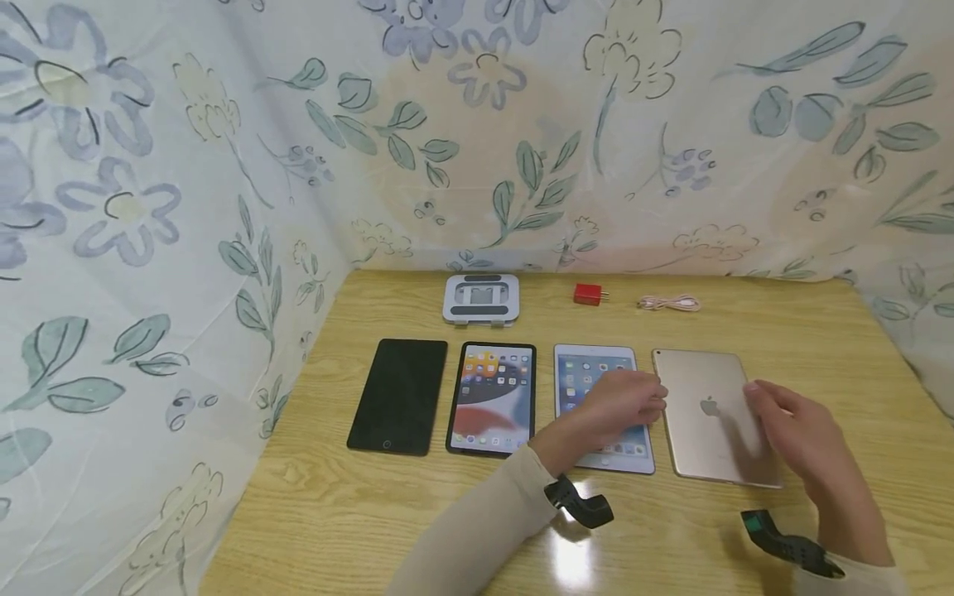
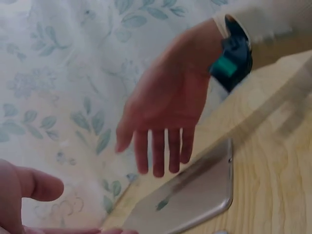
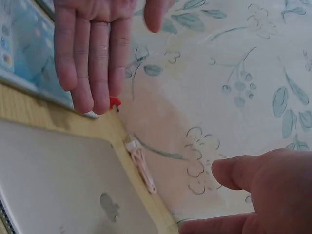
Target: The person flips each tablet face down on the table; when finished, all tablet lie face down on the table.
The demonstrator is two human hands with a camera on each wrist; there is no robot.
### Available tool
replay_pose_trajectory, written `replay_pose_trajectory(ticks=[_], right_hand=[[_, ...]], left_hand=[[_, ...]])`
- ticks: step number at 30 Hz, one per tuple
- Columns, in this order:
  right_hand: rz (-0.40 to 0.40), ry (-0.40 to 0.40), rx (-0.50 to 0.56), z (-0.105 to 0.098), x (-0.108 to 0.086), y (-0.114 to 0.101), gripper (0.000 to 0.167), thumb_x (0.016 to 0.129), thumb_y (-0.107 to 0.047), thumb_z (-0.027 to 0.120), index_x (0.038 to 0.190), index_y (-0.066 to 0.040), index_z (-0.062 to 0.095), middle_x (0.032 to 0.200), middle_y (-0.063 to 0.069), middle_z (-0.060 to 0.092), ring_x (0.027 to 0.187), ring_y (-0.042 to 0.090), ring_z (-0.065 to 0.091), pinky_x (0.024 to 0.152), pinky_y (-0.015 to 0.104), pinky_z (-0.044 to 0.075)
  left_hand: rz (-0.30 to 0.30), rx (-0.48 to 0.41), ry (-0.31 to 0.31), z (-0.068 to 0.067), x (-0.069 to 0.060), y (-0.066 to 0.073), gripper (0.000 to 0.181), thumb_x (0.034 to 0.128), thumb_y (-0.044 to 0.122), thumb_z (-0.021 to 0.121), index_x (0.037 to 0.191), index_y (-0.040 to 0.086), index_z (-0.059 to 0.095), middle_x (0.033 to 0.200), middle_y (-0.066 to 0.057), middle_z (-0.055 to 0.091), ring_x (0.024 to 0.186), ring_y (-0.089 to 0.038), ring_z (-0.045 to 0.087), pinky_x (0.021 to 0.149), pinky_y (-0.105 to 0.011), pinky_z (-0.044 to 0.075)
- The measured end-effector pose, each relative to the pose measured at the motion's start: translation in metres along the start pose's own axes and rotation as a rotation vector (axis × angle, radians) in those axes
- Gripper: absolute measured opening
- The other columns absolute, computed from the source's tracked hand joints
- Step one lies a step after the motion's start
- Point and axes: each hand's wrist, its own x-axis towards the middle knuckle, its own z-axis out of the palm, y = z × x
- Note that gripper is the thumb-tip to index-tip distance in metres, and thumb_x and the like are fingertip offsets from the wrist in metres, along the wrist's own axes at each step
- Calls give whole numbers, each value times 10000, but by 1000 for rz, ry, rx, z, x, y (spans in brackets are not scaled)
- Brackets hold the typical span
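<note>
My left grip (image 1: 622, 399) and right grip (image 1: 803, 432), both wide and empty, should press in evenly on the side edges of the gold rectangular tablet (image 1: 704, 382) lying logo-up on the wood-grain table (image 1: 313, 513).

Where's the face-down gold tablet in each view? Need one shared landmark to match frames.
Head: gold tablet right of centre, between the left hand and right hand.
Left wrist: gold tablet at lower middle, below the right hand in the picture, cut off at the bottom.
Right wrist: gold tablet at lower left, below the left hand in the picture.
Shared landmark: the apple logo on its back.
</note>
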Motion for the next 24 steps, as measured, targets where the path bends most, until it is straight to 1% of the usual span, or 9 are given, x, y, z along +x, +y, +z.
replay_pose_trajectory(ticks=[2,4,7,10,11,13,18,21,24], right_hand=[[-13,-6,18,0,-3,-2,904,1146,-641,293,1702,67,212,1658,452,303,1489,674,348,1120,829,376],[-35,-28,41,-2,-5,-5,911,1141,-652,324,1709,53,223,1633,422,397,1417,545,539,1099,797,425],[-103,-63,89,-3,-5,-10,879,1141,-629,396,1713,27,266,1556,226,619,1236,138,728,1097,524,580],[-180,-99,170,-1,-3,-14,824,1153,-555,458,1697,45,303,1431,-120,673,1087,-155,671,939,192,622],[-201,-114,194,0,-3,-15,807,1158,-529,471,1688,59,313,1407,-193,646,1093,-160,673,861,115,603],[-234,-147,257,4,-2,-19,780,1166,-478,492,1666,97,326,1320,-294,632,1109,-139,688,882,79,583],[-269,-208,326,14,0,-25,718,1165,-393,543,1632,123,366,1270,-333,661,1158,-70,717,934,108,594],[-259,-223,317,19,2,-26,723,1152,-399,578,1633,105,387,1299,-297,681,1168,-63,719,940,102,587],[-246,-233,297,26,5,-27,738,1143,-425,591,1636,90,400,1386,-174,704,1176,-54,718,950,107,586]], left_hand=[[-1,10,-7,-10,-5,0,348,1044,13,684,1379,-83,693,1277,-138,783,1147,-202,767,1054,-375,639],[-14,-26,-7,-21,-10,3,384,1045,43,708,1412,-67,684,1346,-194,764,1230,-271,765,1097,-433,614],[4,-24,-40,-40,-16,8,403,1055,58,708,1438,-59,670,1386,-189,749,1231,-261,767,1116,-449,599],[36,-13,-78,-59,-23,12,427,1070,72,692,1474,-58,641,1448,-206,710,1254,-254,759,1142,-463,576],[43,-7,-88,-66,-26,14,438,1073,78,689,1487,-54,630,1465,-208,698,1263,-251,755,1145,-459,573],[57,6,-103,-79,-32,16,452,1080,94,686,1503,-50,616,1498,-214,673,1289,-253,743,1151,-454,569],[82,22,-75,-109,-46,18,443,1080,111,691,1490,-47,631,1495,-224,674,1297,-263,740,1147,-454,573],[70,17,-36,-125,-53,17,447,1083,108,685,1493,-59,622,1499,-238,666,1327,-296,721,1171,-481,548],[46,20,-6,-137,-57,13,446,1090,101,675,1494,-77,610,1486,-255,669,1370,-357,683,1181,-494,535]])
